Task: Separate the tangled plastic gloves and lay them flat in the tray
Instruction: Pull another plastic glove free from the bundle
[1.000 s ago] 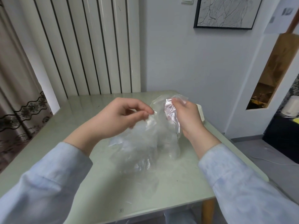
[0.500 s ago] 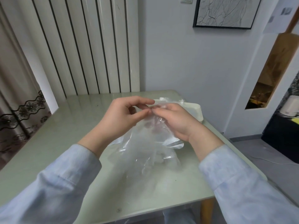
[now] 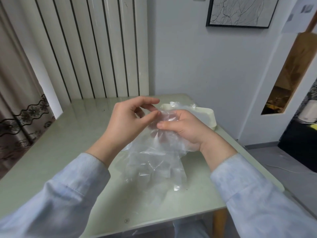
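Observation:
A bunch of clear plastic gloves (image 3: 157, 162) hangs over the table in front of me, its lower ends reaching down to the tabletop. My right hand (image 3: 185, 129) grips the top of the bunch, thumb and fingers curled round the film. My left hand (image 3: 130, 121) is right beside it, thumb and fingertips pinching at the same upper edge of plastic. A white tray (image 3: 208, 117) stands behind my right hand at the table's far right, mostly hidden, with a bit of clear film showing over its rim.
The pale green table (image 3: 72, 134) ends close to me and at the right, where a wooden leg (image 3: 219, 220) shows. A ribbed white radiator (image 3: 89, 48) and a curtain (image 3: 15, 93) stand behind the table's far and left sides.
My hands have come together at the top of the gloves. The right hand has lowered and turned, bunching the film in its palm; the tray behind it has come into view.

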The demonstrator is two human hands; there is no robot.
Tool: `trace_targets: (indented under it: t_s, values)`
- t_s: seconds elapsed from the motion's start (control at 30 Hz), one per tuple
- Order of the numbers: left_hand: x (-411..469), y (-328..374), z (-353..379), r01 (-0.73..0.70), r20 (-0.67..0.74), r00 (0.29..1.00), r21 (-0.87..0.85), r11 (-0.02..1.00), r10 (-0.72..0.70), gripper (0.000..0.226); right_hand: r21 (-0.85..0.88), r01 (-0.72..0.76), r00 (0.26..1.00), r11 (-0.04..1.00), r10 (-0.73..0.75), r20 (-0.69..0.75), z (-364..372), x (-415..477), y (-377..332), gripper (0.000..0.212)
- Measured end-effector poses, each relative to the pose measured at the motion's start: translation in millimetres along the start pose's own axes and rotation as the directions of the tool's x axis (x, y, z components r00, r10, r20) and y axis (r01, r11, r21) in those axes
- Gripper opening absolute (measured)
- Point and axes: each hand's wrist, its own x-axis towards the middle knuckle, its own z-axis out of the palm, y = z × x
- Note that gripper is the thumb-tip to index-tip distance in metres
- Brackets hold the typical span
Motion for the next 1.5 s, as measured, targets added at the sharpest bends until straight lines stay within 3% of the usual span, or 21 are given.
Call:
trace_targets:
  t_s: [0.13, 0.27, 0.4, 0.53, 0.6, 0.7, 0.87, 1.07, 1.2, 1.33, 1.43, 1.5]
  values:
    - [-1.6, -10.1, -2.6, 0.061, -0.054, 0.997, 0.15, 0.987, -0.054, 0.021, -0.082, 0.038, 0.982, 0.996, -0.052, -0.181, -11.2, 7.5, 7.0, 0.014]
    - [-5.8, -27.9, -4.1, 0.207, 0.115, 0.964, 0.237, 0.949, -0.239, 0.027, -0.033, 0.059, 0.887, 0.998, -0.068, -0.456, -18.8, 14.1, 12.5, 0.018]
    - [-15.5, -47.1, -3.4, 0.265, 0.393, 0.815, 0.4, 0.877, -0.425, 0.027, 0.005, 0.067, 0.8, 0.998, -0.051, -0.598, -25.1, 19.6, 19.6, 0.013]
    - [-27.3, -54.6, -2.2, 0.169, 0.61, 0.603, 0.533, 0.829, -0.515, 0.049, -0.023, 0.047, 0.804, 0.999, -0.051, -0.593, -24.7, 17.6, 24.4, 0.016]
    - [-30.9, -54.1, 0.6, 0.112, 0.635, 0.561, 0.577, 0.809, -0.531, 0.051, -0.02, 0.051, 0.81, 0.998, -0.054, -0.583, -24.2, 17.8, 26.0, 0.018]
    - [-32.3, -55.4, 5.9, 0.055, 0.628, 0.556, 0.626, 0.778, -0.544, 0.042, 0.004, 0.06, 0.816, 0.998, -0.047, -0.576, -23.4, 20.7, 28.5, 0.016]
    - [-34.0, -60.5, 10.8, 0.042, 0.602, 0.595, 0.638, 0.769, -0.532, 0.002, 0.014, 0.058, 0.836, 0.998, -0.041, -0.548, -23.0, 19.6, 27.9, 0.018]
    - [-30.9, -60.3, 8.8, 0.066, 0.536, 0.702, 0.606, 0.793, -0.468, 0.014, 0.043, 0.057, 0.835, 0.997, -0.024, -0.55, -27.4, 17.6, 29.9, 0.021]
    - [-39.6, -60.5, 16.1, 0.054, 0.601, 0.576, 0.649, 0.759, -0.555, 0.034, 0.035, 0.047, 0.833, 0.998, -0.02, -0.553, -28.7, 18.6, 34.1, 0.019]
    - [-39.6, -64.7, 20.9, 0.027, 0.617, 0.565, 0.649, 0.76, -0.548, 0.011, 0.064, 0.054, 0.842, 0.996, -0.011, -0.54, -26.5, 16.3, 35.4, 0.024]
    - [-37.7, -66.7, 20.1, 0.002, 0.622, 0.55, 0.667, 0.745, -0.558, 0.013, 0.065, 0.065, 0.84, 0.996, -0.02, -0.542, -28.5, 14.8, 35.7, 0.024]
    - [-36.1, -70.1, 17.3, 0.007, 0.597, 0.581, 0.676, 0.737, -0.553, 0.015, 0.069, 0.068, 0.841, 0.995, -0.02, -0.541, -31.6, 13.9, 35.5, 0.022]
